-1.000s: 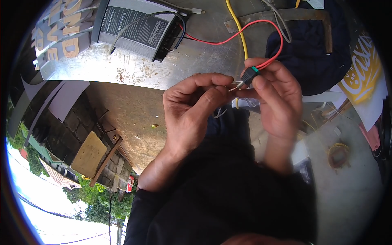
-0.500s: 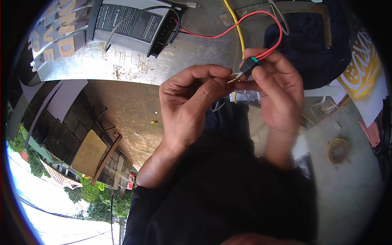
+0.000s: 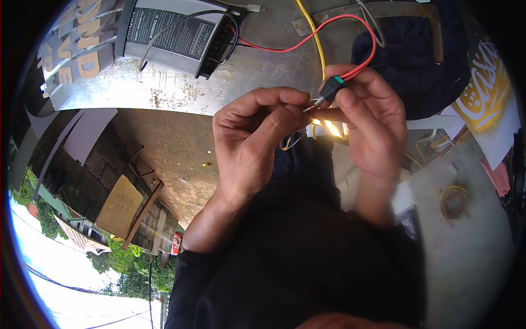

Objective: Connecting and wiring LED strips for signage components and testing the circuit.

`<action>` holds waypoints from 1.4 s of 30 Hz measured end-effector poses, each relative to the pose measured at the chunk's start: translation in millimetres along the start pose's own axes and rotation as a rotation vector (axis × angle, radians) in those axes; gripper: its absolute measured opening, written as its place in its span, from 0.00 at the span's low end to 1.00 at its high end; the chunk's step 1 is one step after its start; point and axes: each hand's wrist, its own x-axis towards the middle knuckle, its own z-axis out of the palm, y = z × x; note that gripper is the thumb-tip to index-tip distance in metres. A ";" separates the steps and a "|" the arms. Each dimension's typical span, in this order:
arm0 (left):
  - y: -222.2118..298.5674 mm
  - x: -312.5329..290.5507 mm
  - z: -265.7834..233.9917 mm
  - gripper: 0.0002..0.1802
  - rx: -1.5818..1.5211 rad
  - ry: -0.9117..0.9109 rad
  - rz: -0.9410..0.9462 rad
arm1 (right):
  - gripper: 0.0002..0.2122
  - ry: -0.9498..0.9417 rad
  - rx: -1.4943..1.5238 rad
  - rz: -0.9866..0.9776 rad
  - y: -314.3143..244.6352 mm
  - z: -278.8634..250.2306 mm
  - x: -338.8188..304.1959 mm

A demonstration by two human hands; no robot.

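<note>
My right hand (image 3: pixel 381 123) pinches a black DC plug connector (image 3: pixel 330 90) with a green end, its metal barrel pointing down and left. From that end a red wire (image 3: pixel 375 52) loops back toward a grey power supply (image 3: pixel 167 34) on the table. Between thumb and forefinger, my left hand (image 3: pixel 244 140) grips thin bare-ended wires (image 3: pixel 311 108), held at the connector's barrel; the exact contact is partly hidden by fingers. Just below the fingers, small LED modules (image 3: pixel 332 128) glow warm yellow-white, and a loop of their wire (image 3: pixel 290 143) hangs beside them.
The metal table (image 3: pixel 131 90) bears stacked cut-out letters (image 3: pixel 82 41) at left. At right are a yellow cable (image 3: pixel 318 46), a flat metal square (image 3: pixel 394 10) and dark cloth (image 3: pixel 416 82). A printed sheet (image 3: pixel 485 104) stands far right; a wire coil (image 3: pixel 453 203) lies below.
The LED modules under my hands were unlit and are now shining. Both hands keep nearly the same hold, and the connector has shifted very slightly left.
</note>
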 end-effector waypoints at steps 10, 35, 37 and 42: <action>0.0 -1.5 0.0 0.08 0.000 0.012 -0.003 | 0.10 -0.023 0.005 -0.018 0.8 0.2 0.2; -3.0 -0.7 -1.8 0.08 -0.008 0.011 0.004 | 0.10 -0.026 -0.009 -0.002 1.9 -1.2 0.5; -3.3 -0.8 -2.0 0.07 -0.004 0.008 0.007 | 0.10 -0.038 -0.002 -0.011 1.4 -1.2 0.4; 0.7 -2.8 2.0 0.07 -0.014 0.015 0.010 | 0.10 -0.036 -0.010 0.014 -0.5 -0.2 -0.6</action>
